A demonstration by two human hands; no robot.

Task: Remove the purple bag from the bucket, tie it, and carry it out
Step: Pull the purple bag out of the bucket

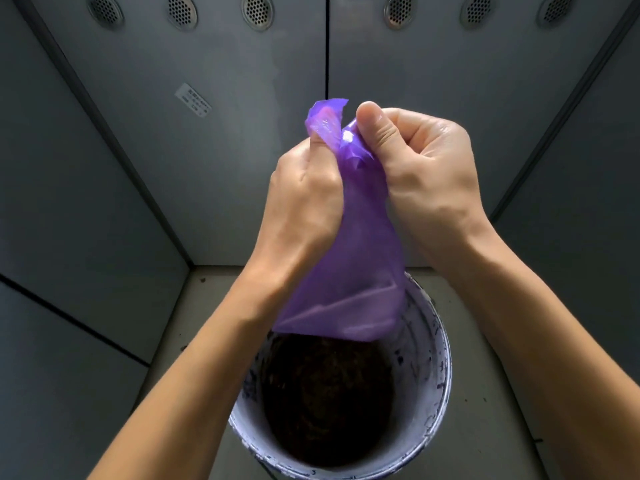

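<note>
left hand (304, 192) + right hand (426, 161): both clench gathered neck of thin purple plastic bag (353, 271) | bag hangs above stained white round bucket (436, 375)

We hold the translucent purple bag (356, 251), neck bunched, hanging clear above the stained white bucket (433, 358) with dark contents.

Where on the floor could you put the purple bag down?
Bare grey floor lies right of the bucket, up to the wall panel, and a narrower strip lies left of it. Over the bucket it is crowded: both hands grip the purple bag.
</note>
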